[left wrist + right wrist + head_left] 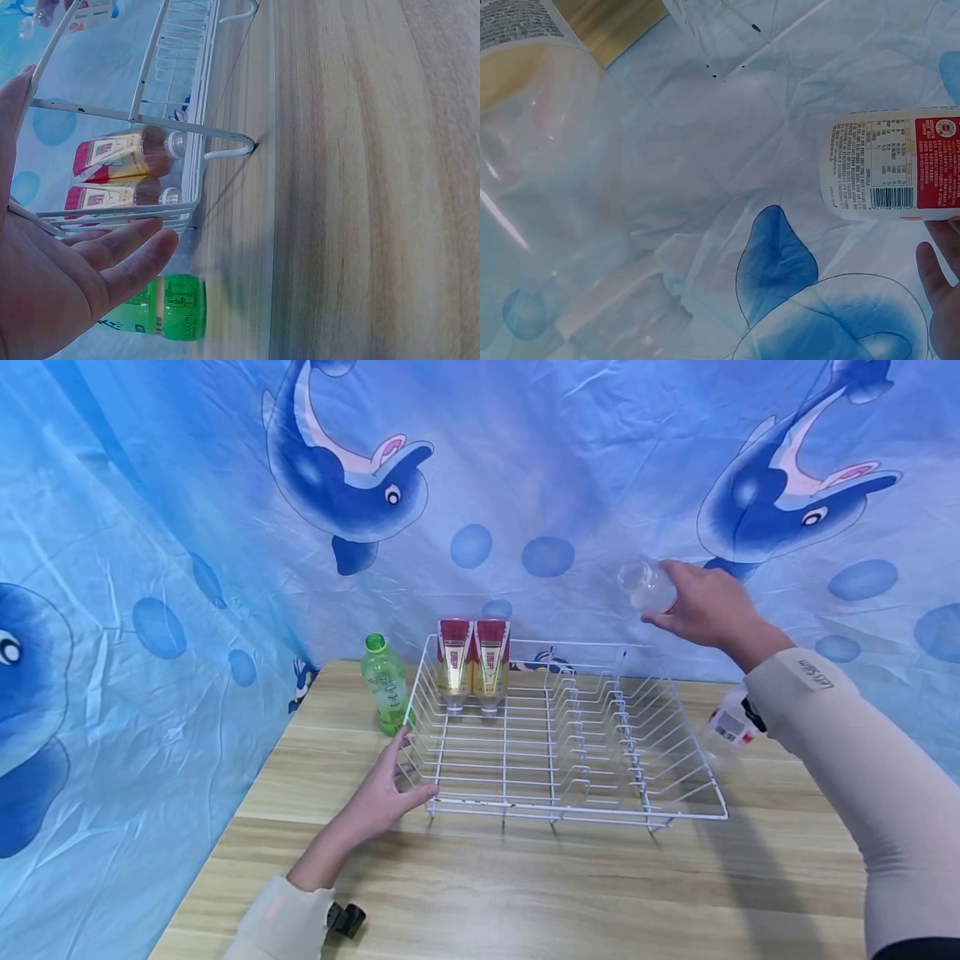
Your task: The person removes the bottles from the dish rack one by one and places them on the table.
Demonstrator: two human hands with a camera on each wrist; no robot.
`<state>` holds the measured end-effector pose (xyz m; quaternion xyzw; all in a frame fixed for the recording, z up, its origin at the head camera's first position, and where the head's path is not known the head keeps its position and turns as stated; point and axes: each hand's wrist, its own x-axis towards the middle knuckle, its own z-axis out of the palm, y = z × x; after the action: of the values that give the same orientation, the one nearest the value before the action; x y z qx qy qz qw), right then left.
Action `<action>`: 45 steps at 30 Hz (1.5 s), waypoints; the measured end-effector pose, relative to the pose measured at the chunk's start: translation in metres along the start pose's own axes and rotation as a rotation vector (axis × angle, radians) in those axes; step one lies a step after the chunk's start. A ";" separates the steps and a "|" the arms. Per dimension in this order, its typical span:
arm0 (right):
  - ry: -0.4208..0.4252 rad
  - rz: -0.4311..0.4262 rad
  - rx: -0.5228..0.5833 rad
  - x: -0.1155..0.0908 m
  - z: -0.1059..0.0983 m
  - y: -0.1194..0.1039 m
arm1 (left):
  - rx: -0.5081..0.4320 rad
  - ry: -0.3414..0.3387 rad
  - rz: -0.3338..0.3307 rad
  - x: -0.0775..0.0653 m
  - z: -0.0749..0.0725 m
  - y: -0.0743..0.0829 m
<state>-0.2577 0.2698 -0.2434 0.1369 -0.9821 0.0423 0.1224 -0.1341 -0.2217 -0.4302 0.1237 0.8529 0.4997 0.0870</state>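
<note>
A white wire dish rack (525,810) stands on the wooden table. My left hand (382,797) touches its front left corner, thumb by the front rail and fingers along the side; in the left wrist view the fingers look mostly straight. My right hand (712,602) holds a clear plastic bottle (648,587) up beyond the rack's back right; a white and red label (889,165) shows in the right wrist view. Two bottles with red and gold labels, one left (453,664) and one right (490,664), lean cap down in the rack's back left.
A green bottle (386,685) stands uncapped just left of the rack. Right of the rack, partly behind my right forearm, is another clear bottle (727,731) with a label. A blue dolphin-print sheet (562,468) hangs behind the table (525,893).
</note>
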 end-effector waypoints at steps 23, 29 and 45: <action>0.040 0.174 0.228 -0.008 0.000 0.017 | 0.007 0.004 -0.005 0.001 0.000 -0.001; 0.044 0.189 0.255 -0.009 0.001 0.020 | 0.002 0.010 -0.009 0.001 0.000 0.000; 0.040 0.250 0.293 -0.012 0.003 0.029 | -0.008 0.005 0.008 0.000 0.002 0.000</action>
<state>-0.2554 0.3000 -0.2504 0.0295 -0.9722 0.2025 0.1142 -0.1338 -0.2201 -0.4312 0.1255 0.8505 0.5039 0.0834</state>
